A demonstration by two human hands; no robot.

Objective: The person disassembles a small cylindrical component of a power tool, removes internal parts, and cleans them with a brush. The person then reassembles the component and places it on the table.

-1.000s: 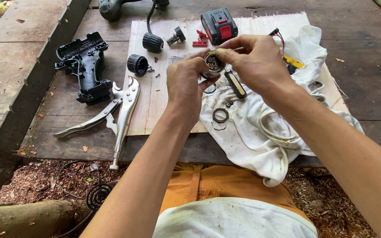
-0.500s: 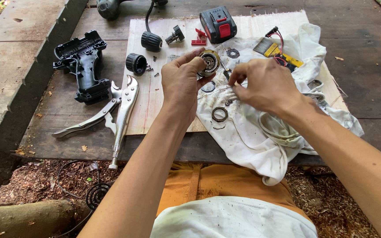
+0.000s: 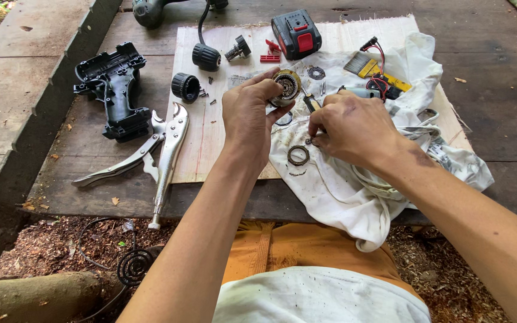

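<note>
My left hand (image 3: 250, 116) holds a round metal gear housing (image 3: 286, 87) up over the bench, gripped between thumb and fingers. My right hand (image 3: 350, 128) is down on the stained white cloth (image 3: 354, 191), its fingertips pinched on a small part beside a screwdriver (image 3: 310, 101); what it pinches is too small to make out. A loose ring gear (image 3: 298, 155) lies on the cloth just in front of the right hand. A thin washer (image 3: 316, 73) lies further back.
Locking pliers (image 3: 151, 152) and a black drill housing half (image 3: 115, 90) lie at the left. A red and black battery (image 3: 296, 33), a black chuck (image 3: 185, 87), a paintbrush (image 3: 363, 63) and small screws sit on the plywood sheet (image 3: 198, 137). A wooden beam (image 3: 25, 90) borders the left.
My right hand has let go of the gear housing and dropped to the cloth. My left hand still holds the housing, now alone.
</note>
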